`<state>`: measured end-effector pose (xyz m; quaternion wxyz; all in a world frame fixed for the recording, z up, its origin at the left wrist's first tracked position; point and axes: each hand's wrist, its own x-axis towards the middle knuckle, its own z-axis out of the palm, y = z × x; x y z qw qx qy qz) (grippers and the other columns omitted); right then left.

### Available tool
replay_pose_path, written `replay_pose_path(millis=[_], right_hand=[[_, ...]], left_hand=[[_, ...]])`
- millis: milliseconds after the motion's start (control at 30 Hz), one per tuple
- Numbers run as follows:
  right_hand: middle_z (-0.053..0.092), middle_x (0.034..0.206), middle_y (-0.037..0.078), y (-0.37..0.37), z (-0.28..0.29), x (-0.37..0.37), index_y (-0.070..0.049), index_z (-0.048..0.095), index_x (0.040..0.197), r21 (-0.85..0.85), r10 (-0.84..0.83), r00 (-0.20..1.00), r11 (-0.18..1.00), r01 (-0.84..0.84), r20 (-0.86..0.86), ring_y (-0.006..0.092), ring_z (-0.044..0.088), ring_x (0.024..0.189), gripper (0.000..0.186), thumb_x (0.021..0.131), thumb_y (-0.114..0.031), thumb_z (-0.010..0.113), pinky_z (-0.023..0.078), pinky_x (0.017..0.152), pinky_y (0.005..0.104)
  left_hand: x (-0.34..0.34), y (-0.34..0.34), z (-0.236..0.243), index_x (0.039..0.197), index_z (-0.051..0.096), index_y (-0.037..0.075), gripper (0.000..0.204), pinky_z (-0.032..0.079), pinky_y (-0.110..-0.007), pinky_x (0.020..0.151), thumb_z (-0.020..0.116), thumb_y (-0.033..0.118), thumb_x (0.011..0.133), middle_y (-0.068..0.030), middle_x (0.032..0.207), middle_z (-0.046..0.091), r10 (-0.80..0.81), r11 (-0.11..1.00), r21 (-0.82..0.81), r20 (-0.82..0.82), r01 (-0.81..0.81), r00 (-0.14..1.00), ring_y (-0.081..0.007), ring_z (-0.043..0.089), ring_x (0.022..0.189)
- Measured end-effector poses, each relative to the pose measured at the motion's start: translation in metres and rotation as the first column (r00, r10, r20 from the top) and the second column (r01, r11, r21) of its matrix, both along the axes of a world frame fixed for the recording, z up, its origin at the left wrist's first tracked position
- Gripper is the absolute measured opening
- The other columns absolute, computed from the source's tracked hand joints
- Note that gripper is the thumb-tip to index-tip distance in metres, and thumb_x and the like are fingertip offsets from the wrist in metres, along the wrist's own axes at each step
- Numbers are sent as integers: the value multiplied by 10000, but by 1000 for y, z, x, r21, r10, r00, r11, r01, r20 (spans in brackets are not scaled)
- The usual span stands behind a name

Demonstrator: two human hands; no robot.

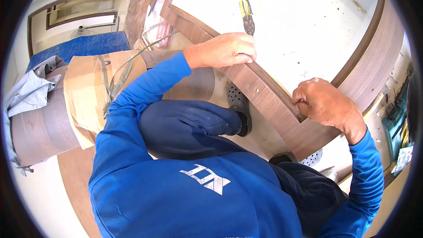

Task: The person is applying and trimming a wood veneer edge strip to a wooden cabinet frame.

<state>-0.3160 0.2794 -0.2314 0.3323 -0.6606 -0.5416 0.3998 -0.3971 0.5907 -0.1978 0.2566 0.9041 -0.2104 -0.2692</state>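
A wood-grain frame [269,101] borders a white panel [286,26] in front of me. My left hand [231,50] rests at the frame's near edge, its fingers curled together and the thumb against them. At the right corner, my right hand [324,103] is closed in a fist against the inner edge. Whatever either hand may grip is hidden by the fingers. Just beyond the left hand, pliers [247,17] with yellow and black handles lie on the white panel.
At left stands a large wood-grain roll [35,125] wrapped with cardboard [83,92], a grey cloth [33,88] over it. A green strap [119,81] hangs there. A blue sheet [83,46] lies behind. Teal tool cases [393,123] stand at far right. My clogs [238,101] are beneath the frame.
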Motion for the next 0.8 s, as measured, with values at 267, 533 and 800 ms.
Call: replay_pose_path(millis=[267,533,800], right_hand=[[684,808,248,-1,1,-2,25,718,804,-16,-20,1000,1000,20,-14,404,688,846,123,774,-35,615,540,808,463],[665,773,259,-1,-1,0,38,700,776,-6,-7,999,1000,7,-41,425,673,796,127,764,-26,591,534,759,474],[678,795,256,-6,-1,9,31,718,847,116,-90,988,990,76,128,413,688,819,140,789,-25,603,549,763,458]], left_hand=[[-1,-2,0,942,688,25,129,488,-412,920,605,123,925,-91,970,635,-2,999,34,9,2,1000,-284,595,1014],[1,-9,2,920,677,34,109,491,-413,901,595,104,907,-85,949,628,-32,996,84,15,31,999,-285,593,987],[3,-13,3,899,632,29,117,474,-422,885,554,116,907,-100,902,604,-53,996,75,29,50,998,-298,582,938]])
